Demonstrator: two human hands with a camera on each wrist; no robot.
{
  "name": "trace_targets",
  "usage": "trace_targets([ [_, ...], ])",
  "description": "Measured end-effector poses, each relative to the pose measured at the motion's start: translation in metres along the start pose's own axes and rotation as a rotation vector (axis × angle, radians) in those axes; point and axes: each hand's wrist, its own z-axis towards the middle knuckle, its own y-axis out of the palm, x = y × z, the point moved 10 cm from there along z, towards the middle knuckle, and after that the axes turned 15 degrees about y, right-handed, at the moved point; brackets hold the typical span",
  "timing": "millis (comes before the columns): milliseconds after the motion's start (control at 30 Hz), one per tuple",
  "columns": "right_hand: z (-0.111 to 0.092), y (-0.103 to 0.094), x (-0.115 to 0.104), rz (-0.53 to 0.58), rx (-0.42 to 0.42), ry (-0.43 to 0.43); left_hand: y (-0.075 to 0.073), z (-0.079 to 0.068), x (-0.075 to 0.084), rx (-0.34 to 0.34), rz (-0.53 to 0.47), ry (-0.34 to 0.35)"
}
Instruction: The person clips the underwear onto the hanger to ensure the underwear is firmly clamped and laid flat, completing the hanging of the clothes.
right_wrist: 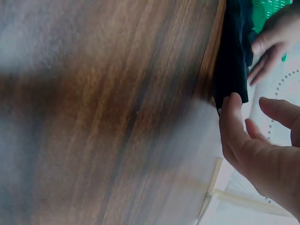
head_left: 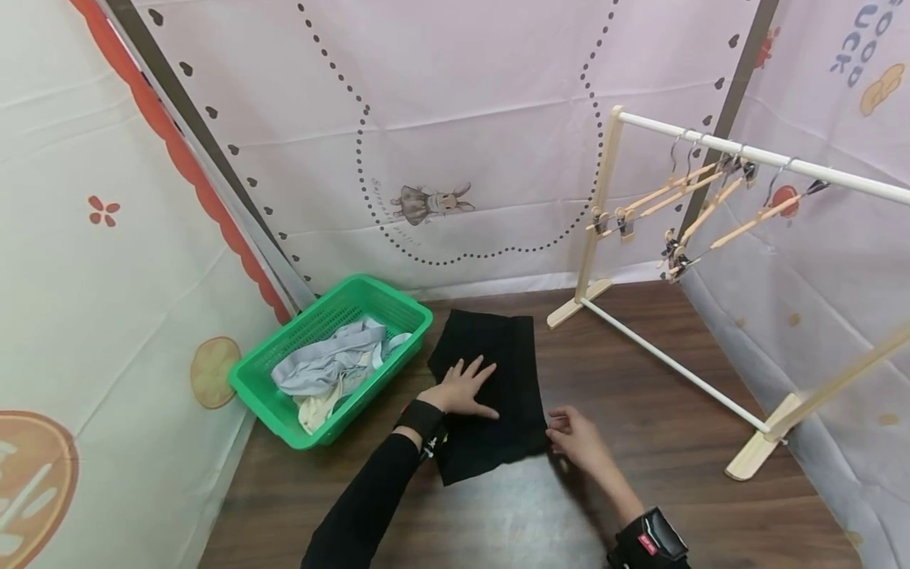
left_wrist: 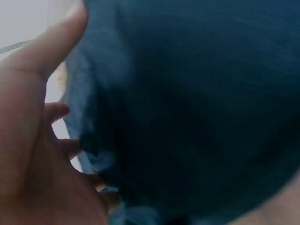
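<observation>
A dark piece of cloth [head_left: 508,356], perhaps a folded garment, lies flat on the wooden surface and looks bluish in the left wrist view. My left hand [head_left: 462,389] rests on its left part with the fingers spread. At its lower right corner my right hand [head_left: 579,438] touches the edge. In the right wrist view, the fingertips [right_wrist: 234,99] meet the cloth's end while the thumb stands apart from them. To the left, a green basket [head_left: 245,385] holds crumpled clothes, a light blue-grey one [head_left: 327,359] over a cream one [head_left: 317,407].
On the right stands a rack with a white top rail [head_left: 753,154] and wooden feet [head_left: 761,438]. Several wooden clip hangers [head_left: 753,224] hang from the rail. Printed curtains [head_left: 490,103] enclose the wooden surface [head_left: 640,379] at the back and sides.
</observation>
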Motion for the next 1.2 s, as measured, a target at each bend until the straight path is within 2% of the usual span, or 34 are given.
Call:
trace_targets([
  [100,0.0,0.003,-0.007,-0.189,0.055,-0.086,0.013,-0.009,-0.007,-0.05,0.047,-0.018],
  [200,-0.001,0.016,-0.015,-0.388,0.09,-0.185,0.022,-0.015,-0.015,-0.086,0.104,-0.011],
  [300,-0.003,0.035,-0.021,-0.55,0.06,-0.285,0.024,-0.021,-0.024,-0.104,0.122,-0.004],
  [400,-0.005,0.051,-0.024,-0.656,0.011,-0.359,0.02,-0.026,-0.03,-0.102,0.126,-0.01],
  [567,-0.007,0.059,-0.023,-0.693,-0.013,-0.376,0.015,-0.031,-0.032,-0.09,0.144,-0.022],
  [767,-0.007,0.064,-0.031,-0.662,-0.017,-0.395,0.017,-0.03,-0.007,-0.036,0.178,0.047],
  [867,-0.001,0.07,-0.038,-0.647,-0.031,-0.405,0.026,-0.03,0.0,-0.055,0.184,0.051],
  [1033,0.018,0.08,-0.04,-0.712,-0.058,-0.375,0.038,-0.028,-0.005,-0.093,0.182,0.015],
  [1200,0.03,0.085,-0.042,-0.772,-0.09,-0.346,0.033,-0.026,-0.014,-0.089,0.163,-0.001],
])
